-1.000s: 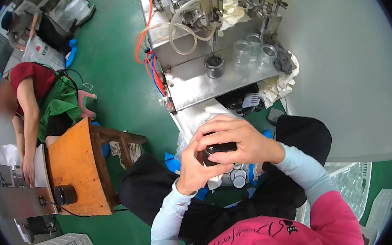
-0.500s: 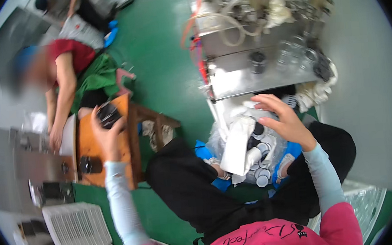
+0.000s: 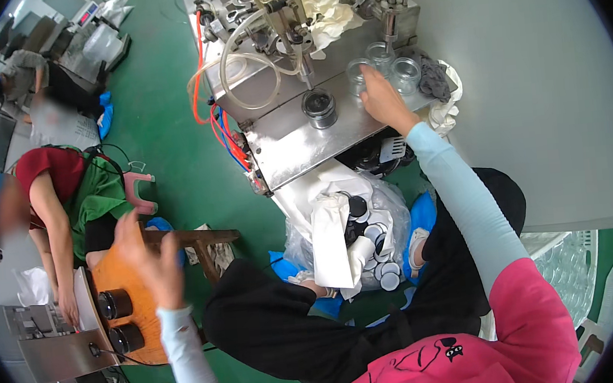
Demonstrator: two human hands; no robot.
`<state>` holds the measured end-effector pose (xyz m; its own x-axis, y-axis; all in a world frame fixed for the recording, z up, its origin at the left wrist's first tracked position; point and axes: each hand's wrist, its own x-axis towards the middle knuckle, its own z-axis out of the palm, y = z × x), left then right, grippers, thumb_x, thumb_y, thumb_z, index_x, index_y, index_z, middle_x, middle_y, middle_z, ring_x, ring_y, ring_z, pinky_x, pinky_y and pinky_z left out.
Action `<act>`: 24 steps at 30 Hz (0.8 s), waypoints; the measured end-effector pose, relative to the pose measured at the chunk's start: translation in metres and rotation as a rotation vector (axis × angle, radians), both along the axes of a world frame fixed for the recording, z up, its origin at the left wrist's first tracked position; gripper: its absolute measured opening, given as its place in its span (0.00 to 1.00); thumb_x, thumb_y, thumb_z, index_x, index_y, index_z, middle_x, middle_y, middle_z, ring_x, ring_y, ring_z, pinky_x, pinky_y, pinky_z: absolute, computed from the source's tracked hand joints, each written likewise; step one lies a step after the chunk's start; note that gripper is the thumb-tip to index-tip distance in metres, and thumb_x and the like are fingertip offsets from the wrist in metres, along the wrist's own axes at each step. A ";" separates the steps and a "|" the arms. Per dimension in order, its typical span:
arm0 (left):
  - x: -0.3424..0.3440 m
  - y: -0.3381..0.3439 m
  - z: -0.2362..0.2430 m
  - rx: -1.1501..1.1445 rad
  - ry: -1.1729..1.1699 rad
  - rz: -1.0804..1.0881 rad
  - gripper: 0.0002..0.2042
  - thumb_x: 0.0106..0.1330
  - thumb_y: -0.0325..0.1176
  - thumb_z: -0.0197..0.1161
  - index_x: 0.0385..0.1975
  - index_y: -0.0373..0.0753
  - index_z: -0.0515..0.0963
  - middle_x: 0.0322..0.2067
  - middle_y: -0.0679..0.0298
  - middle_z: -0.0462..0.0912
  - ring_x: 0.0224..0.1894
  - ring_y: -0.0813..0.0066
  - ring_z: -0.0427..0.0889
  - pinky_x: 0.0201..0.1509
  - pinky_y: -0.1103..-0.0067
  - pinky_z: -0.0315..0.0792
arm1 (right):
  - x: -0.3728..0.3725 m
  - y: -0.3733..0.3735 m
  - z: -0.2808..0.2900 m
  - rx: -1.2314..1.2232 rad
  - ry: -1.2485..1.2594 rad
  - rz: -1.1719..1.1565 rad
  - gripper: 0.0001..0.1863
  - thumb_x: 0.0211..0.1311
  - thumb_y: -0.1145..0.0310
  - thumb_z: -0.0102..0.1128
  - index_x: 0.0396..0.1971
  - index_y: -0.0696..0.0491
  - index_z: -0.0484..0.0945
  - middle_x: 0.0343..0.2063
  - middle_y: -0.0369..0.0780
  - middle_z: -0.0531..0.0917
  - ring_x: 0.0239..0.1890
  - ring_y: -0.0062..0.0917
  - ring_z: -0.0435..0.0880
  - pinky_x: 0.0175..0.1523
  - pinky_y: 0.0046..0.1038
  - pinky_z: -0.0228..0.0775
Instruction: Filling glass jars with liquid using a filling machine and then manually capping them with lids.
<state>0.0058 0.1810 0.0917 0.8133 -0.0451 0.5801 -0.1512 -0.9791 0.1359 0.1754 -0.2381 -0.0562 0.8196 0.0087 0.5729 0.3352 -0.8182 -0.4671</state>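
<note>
My right hand [image 3: 386, 100] reaches over the steel worktop [image 3: 284, 146], thumb and forefinger at the near side of a clear jar [image 3: 357, 85]. Two more clear jars, one at the back [image 3: 380, 52] and one at the right [image 3: 407, 80], stand beside it. Close to a filling nozzle [image 3: 307, 71], a jar with dark contents [image 3: 319, 110] rests upright on the steel. Over the edge of an orange wooden stool [image 3: 156, 343], my left hand [image 3: 154, 263] is blurred, its fingers apart and holding nothing. Two dark jars, one far [image 3: 115, 304] and one near [image 3: 126, 338], sit there.
Between my feet lies a plastic bag [image 3: 299, 232] with white and black lids [image 3: 389, 280] and white cloth or paper. Hoses and metal machine parts crowd the worktop's back. A co-worker in red [image 3: 50, 177] works at the left. A crate of clear jars [image 3: 568, 271] is at my right.
My left hand has let go of a dark jar, which now stands on the wooden stool. My right hand has moved forward to the clear jars. The view has turned toward the right.
</note>
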 end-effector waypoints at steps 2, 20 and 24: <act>0.034 -0.065 -0.029 -0.232 0.124 -0.196 0.31 0.47 0.24 0.63 0.55 0.35 0.64 0.53 0.54 0.67 0.57 0.59 0.63 0.62 0.71 0.55 | -0.002 -0.002 0.001 -0.030 0.107 -0.021 0.17 0.52 0.75 0.51 0.44 0.62 0.70 0.46 0.52 0.71 0.40 0.48 0.76 0.47 0.40 0.68; 0.121 -0.192 -0.151 -0.724 0.360 -0.271 0.35 0.37 0.32 0.74 0.49 0.30 0.65 0.45 0.50 0.73 0.47 0.59 0.74 0.52 0.73 0.68 | -0.014 0.047 0.021 0.068 0.214 0.401 0.10 0.56 0.72 0.51 0.35 0.58 0.77 0.33 0.45 0.76 0.36 0.42 0.76 0.40 0.37 0.67; 0.102 -0.172 -0.139 -0.649 0.320 -0.293 0.37 0.41 0.36 0.73 0.53 0.30 0.62 0.49 0.48 0.67 0.53 0.53 0.65 0.58 0.67 0.59 | -0.014 0.059 0.023 0.020 0.267 0.419 0.10 0.57 0.73 0.52 0.36 0.61 0.76 0.36 0.46 0.77 0.38 0.41 0.76 0.43 0.34 0.67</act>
